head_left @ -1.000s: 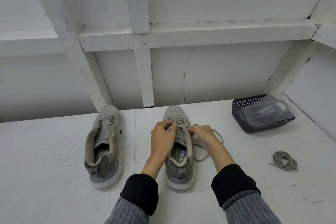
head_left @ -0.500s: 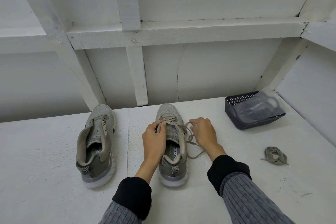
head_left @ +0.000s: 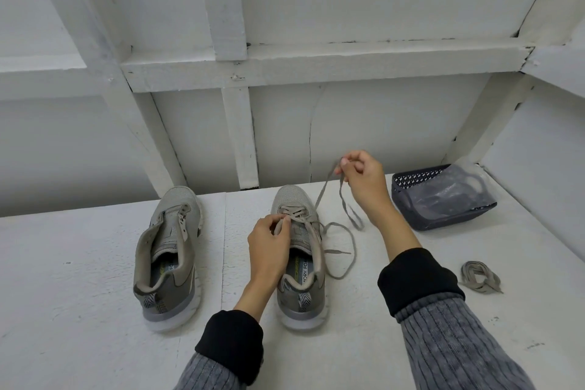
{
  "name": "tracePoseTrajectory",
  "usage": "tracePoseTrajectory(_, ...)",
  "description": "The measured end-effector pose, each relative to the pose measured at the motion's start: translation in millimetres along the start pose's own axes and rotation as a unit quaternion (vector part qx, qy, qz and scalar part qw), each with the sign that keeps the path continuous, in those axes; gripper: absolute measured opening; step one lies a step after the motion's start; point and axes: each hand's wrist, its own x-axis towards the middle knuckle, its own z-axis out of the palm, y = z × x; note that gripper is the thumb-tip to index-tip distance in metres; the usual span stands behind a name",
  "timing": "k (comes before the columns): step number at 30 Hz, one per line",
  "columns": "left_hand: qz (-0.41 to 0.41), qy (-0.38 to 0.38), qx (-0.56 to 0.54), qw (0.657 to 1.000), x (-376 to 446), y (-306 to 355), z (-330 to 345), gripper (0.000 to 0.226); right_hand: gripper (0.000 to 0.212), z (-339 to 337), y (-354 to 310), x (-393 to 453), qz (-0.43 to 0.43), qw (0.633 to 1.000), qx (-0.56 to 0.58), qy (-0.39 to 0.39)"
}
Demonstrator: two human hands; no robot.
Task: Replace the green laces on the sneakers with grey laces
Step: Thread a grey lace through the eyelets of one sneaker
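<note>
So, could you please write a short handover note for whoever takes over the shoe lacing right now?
Left hand pinches the lace at the eyelets of the right-hand sneaker, steadying it.
Right hand is raised, pinching a loop of the same lace; its loose end trails on the table.
Left-hand sneaker has no lace.
A bundled lace lies at right, near the dark basket.
Done: the front rows of one shoe are laced.
Left: upper eyelets and the other sneaker.
</note>
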Motion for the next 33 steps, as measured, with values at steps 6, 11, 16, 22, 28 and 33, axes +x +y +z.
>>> tracePoseTrajectory(6,0.013,-0.017,-0.016,1.000,4,10,-3,0.013,0.008,0,-8,-4,0.025,0.998,-0.017,-0.056)
tracePoseTrajectory(11,0.076,-0.032,-0.047,0.995,12,31,-6,0.010,0.005,-4,-6,-10,0.134,0.984,0.054,-0.100)
tracePoseTrajectory(16,0.118,-0.085,-0.062,0.987,10,44,-2,0.015,0.005,-1,-7,-16,0.181,0.973,0.101,-0.106)
tracePoseTrajectory(22,0.186,-0.083,0.004,0.979,5,40,5,0.007,0.005,4,-1,-26,0.184,0.977,0.070,-0.086)
tracePoseTrajectory(28,0.188,-0.141,0.054,0.970,9,34,6,0.015,0.005,9,4,-33,0.208,0.966,0.134,-0.069)
tracePoseTrajectory(33,0.084,-0.182,-0.055,0.978,13,51,-8,0.029,0.008,11,20,-32,0.185,0.978,0.093,0.018)
